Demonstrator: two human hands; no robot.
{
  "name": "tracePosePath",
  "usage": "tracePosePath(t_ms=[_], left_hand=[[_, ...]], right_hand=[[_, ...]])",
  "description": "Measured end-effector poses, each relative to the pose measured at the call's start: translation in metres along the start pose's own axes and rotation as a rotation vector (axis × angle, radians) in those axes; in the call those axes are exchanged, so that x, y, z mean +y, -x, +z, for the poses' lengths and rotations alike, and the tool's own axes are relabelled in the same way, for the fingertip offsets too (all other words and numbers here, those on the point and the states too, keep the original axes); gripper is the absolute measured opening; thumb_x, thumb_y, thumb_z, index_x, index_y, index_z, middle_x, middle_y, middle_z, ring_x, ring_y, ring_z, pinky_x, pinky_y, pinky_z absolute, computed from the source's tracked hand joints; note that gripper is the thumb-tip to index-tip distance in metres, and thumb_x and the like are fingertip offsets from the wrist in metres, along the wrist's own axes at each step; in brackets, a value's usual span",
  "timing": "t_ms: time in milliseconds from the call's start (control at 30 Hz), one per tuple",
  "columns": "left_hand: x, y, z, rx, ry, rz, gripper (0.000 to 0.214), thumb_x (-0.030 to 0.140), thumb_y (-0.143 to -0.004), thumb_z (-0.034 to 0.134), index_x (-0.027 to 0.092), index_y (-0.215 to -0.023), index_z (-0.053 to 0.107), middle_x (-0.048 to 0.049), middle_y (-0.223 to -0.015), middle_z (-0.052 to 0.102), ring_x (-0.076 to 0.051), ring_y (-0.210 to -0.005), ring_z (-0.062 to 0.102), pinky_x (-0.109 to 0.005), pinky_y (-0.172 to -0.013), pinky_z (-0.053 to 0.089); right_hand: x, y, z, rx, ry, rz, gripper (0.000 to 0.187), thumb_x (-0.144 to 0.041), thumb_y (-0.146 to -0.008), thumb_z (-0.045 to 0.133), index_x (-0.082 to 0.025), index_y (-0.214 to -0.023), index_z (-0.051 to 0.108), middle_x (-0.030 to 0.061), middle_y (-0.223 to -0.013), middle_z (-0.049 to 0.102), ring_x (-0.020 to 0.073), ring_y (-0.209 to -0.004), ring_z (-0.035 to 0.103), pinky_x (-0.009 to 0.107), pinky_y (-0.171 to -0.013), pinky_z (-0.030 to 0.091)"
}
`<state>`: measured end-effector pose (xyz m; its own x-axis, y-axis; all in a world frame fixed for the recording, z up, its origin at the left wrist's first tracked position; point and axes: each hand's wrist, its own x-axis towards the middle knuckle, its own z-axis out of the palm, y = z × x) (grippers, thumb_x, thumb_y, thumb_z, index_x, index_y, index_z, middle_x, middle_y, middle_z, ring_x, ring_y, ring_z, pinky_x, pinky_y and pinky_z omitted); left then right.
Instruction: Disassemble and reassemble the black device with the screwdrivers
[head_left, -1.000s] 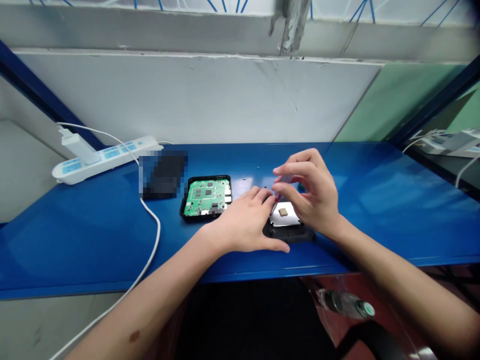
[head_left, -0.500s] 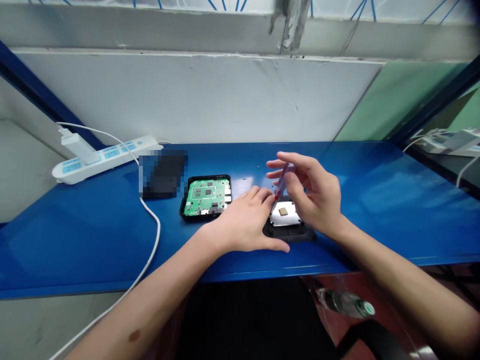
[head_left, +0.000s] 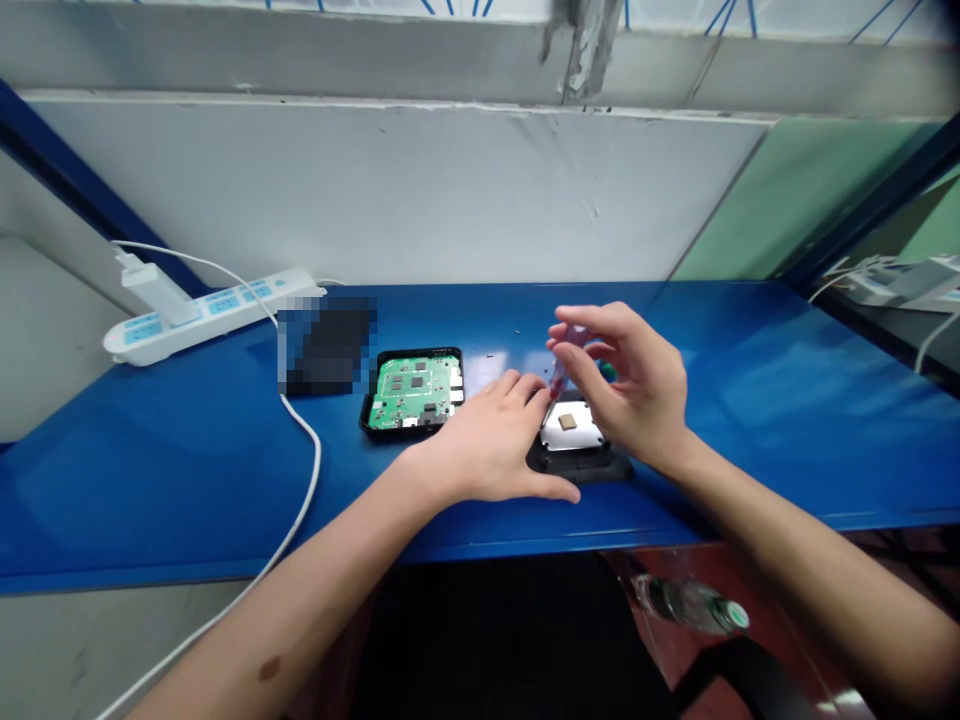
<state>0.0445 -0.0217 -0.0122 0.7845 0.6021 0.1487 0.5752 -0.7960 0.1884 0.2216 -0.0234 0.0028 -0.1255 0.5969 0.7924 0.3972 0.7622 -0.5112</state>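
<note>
A black casing half (head_left: 577, 462) with a silver metal plate (head_left: 570, 432) and a small tan square pad on it lies near the front of the blue bench (head_left: 187, 470). My left hand (head_left: 487, 440) rests flat against the casing's left side, fingers stretched out and pressing on it. My right hand (head_left: 630, 390) hovers just above the plate, fingers pinched round a thin reddish screwdriver (head_left: 561, 368) held tip down over the plate's far left corner. To the left lies the other black casing half with a green circuit board (head_left: 414, 390) in it.
A white power strip (head_left: 202, 315) with a plugged-in charger lies at the back left; its white cable (head_left: 304, 470) runs forward off the bench edge. A blurred dark object (head_left: 326, 345) sits beside the board. A plastic bottle (head_left: 686, 605) lies below the bench. More cables at far right.
My right hand has shifted its fingers round the screwdriver, lifting and then lowering it slightly over the plate. My left hand has stayed in place on the casing.
</note>
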Motion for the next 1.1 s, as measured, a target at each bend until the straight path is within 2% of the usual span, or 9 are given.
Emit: tracePosePath(t_ms=[100, 200, 367, 500, 633, 800, 900, 967, 1100], left_hand=[[-0.0005, 0.0005, 0.0007, 0.008, 0.021, 0.003, 0.095, 0.084, -0.077, 0.059, 0.009, -0.134, 0.054, -0.0157, -0.13, 0.059, -0.036, -0.12, 0.052, -0.048, -0.108, 0.042], [-0.0007, 0.0003, 0.0014, 0.01, 0.036, -0.002, 0.096, 0.085, -0.076, 0.06, 0.011, -0.136, 0.053, -0.0152, -0.131, 0.059, -0.036, -0.12, 0.052, -0.049, -0.108, 0.042], [0.0003, -0.0001, 0.0002, 0.001, 0.036, -0.004, 0.098, 0.082, -0.076, 0.063, 0.012, -0.143, 0.046, -0.0158, -0.139, 0.056, -0.037, -0.129, 0.049, -0.049, -0.112, 0.039], [0.0013, 0.0004, -0.0015, -0.021, 0.026, -0.023, 0.095, 0.083, -0.075, 0.063, 0.01, -0.136, 0.053, -0.0187, -0.138, 0.057, -0.039, -0.129, 0.05, -0.049, -0.11, 0.041], [0.001, 0.0002, -0.0009, -0.02, 0.009, -0.022, 0.095, 0.084, -0.075, 0.062, 0.008, -0.132, 0.056, -0.02, -0.139, 0.056, -0.039, -0.129, 0.05, -0.048, -0.11, 0.041], [-0.0003, -0.0006, 0.0003, -0.005, 0.022, -0.002, 0.096, 0.084, -0.077, 0.059, 0.009, -0.137, 0.052, -0.0166, -0.133, 0.058, -0.037, -0.124, 0.051, -0.049, -0.109, 0.041], [-0.0008, -0.0001, 0.0007, 0.001, 0.032, 0.001, 0.095, 0.084, -0.076, 0.06, 0.011, -0.136, 0.053, -0.0152, -0.131, 0.058, -0.036, -0.121, 0.052, -0.048, -0.108, 0.041], [-0.001, 0.0003, 0.0008, 0.004, 0.034, -0.002, 0.097, 0.084, -0.076, 0.061, 0.011, -0.139, 0.051, -0.0152, -0.132, 0.058, -0.036, -0.122, 0.052, -0.048, -0.108, 0.041], [-0.0008, 0.0006, 0.001, -0.007, 0.036, 0.002, 0.099, 0.083, -0.077, 0.061, 0.013, -0.145, 0.044, -0.0155, -0.139, 0.055, -0.037, -0.129, 0.048, -0.049, -0.111, 0.038]], right_hand=[[0.0004, 0.003, 0.0001, -0.03, -0.064, 0.049, 0.034, -0.014, -0.099, 0.049, -0.027, -0.13, 0.059, 0.0031, -0.112, 0.072, 0.0159, -0.098, 0.073, 0.031, -0.077, 0.064], [0.003, 0.0045, 0.0002, -0.046, -0.108, 0.058, 0.03, -0.018, -0.102, 0.042, -0.026, -0.125, 0.06, 0.004, -0.114, 0.072, 0.0166, -0.098, 0.073, 0.032, -0.075, 0.063], [0.0066, 0.0021, -0.0004, -0.047, -0.086, 0.023, 0.021, -0.031, -0.096, 0.062, -0.026, -0.117, 0.063, 0.0046, -0.109, 0.062, 0.016, -0.088, 0.069, 0.031, -0.065, 0.061], [0.0067, -0.0013, -0.0003, -0.012, -0.058, -0.047, 0.024, -0.027, -0.086, 0.077, -0.027, -0.108, 0.067, 0.0011, -0.098, 0.054, 0.0117, -0.075, 0.061, 0.028, -0.059, 0.058], [0.0054, -0.0016, 0.0009, 0.012, -0.034, -0.076, 0.026, -0.026, -0.084, 0.079, -0.029, -0.107, 0.069, -0.0015, -0.087, 0.054, 0.0111, -0.07, 0.059, 0.027, -0.058, 0.058], [0.0005, 0.0038, 0.0012, -0.011, -0.049, 0.035, 0.033, -0.02, -0.095, 0.062, -0.028, -0.127, 0.059, 0.0011, -0.104, 0.071, 0.0151, -0.087, 0.073, 0.03, -0.071, 0.064], [-0.0006, 0.006, 0.0003, -0.052, -0.11, 0.08, 0.031, -0.017, -0.101, 0.044, -0.026, -0.128, 0.058, 0.0036, -0.113, 0.073, 0.0157, -0.09, 0.075, 0.033, -0.074, 0.065], [0.0002, 0.0054, -0.0002, -0.049, -0.135, 0.067, 0.029, -0.019, -0.102, 0.041, -0.025, -0.123, 0.061, 0.005, -0.115, 0.071, 0.0164, -0.091, 0.075, 0.034, -0.073, 0.065], [0.0019, 0.0004, -0.0002, 0.002, -0.045, -0.048, 0.012, -0.025, -0.093, 0.066, -0.027, -0.104, 0.067, 0.0028, -0.101, 0.063, 0.0154, -0.083, 0.069, 0.031, -0.061, 0.061]])
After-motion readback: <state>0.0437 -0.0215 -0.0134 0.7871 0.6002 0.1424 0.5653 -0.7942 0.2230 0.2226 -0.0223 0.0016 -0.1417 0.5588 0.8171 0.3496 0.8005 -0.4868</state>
